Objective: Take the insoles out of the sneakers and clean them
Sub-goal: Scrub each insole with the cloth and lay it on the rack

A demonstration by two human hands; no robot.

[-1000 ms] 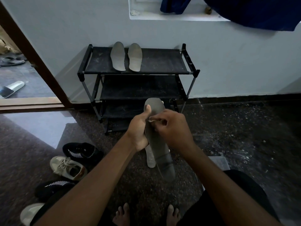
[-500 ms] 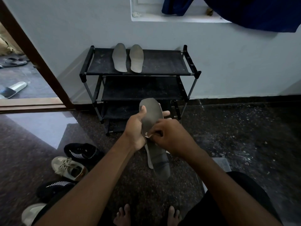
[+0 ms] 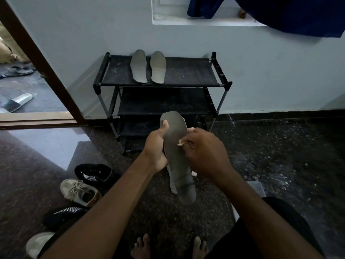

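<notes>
My left hand grips a grey insole upright in front of me, thumb on its face near the top; the edge of a second insole shows behind its lower end. My right hand pinches a small pale cloth against the insole's right side. Two more grey insoles lie side by side on the top shelf of a black shoe rack. A black sneaker and a beige sneaker sit on the floor at the left.
More shoes lie at the lower left. A translucent container shows behind my right forearm. An open doorway with sandals beyond is at the left. Blue cloth hangs from the window ledge. My bare feet rest on dark speckled floor.
My right hand with the cloth has slid along the insole's face, from lower on it half a second ago back up its right side. The insole has tilted slightly in my left hand.
</notes>
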